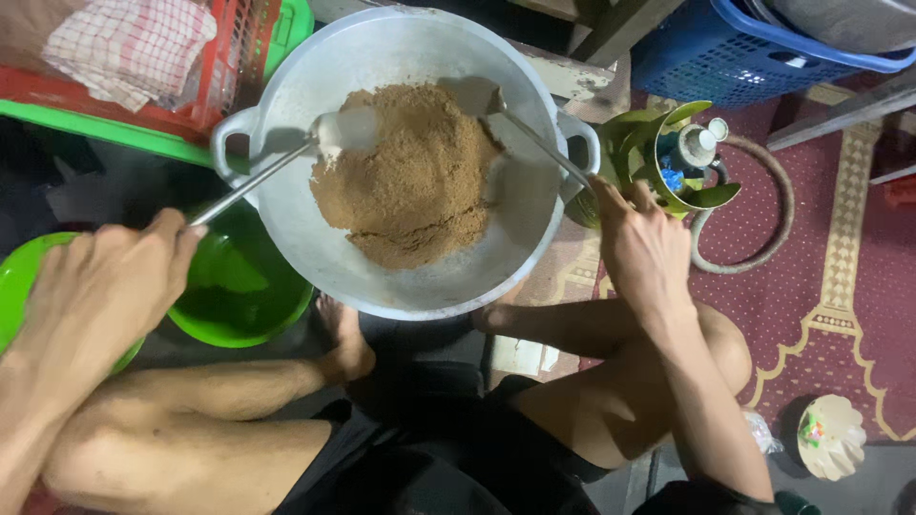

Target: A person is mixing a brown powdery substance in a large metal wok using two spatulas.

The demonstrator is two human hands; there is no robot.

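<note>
The left hand (105, 277) is clasping the end of a long metal spatula (286, 162), fingers curled tight around the handle; the right hand (639, 238) is pinching a second metal spatula (534, 138) likewise. Both handles are slanting up and inward from the grips, their blades meeting the mound of brown powdery mixture (410, 176) lying in the wide grey metal wok (305, 257), ahead of and between both hands. The right hand is sitting nearer the mound.

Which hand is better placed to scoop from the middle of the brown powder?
Probably the left hand: its spoon already lies on the brown powder in the pan. The right hand holds a utensil whose tip touches only the heap's upper right edge.
</note>
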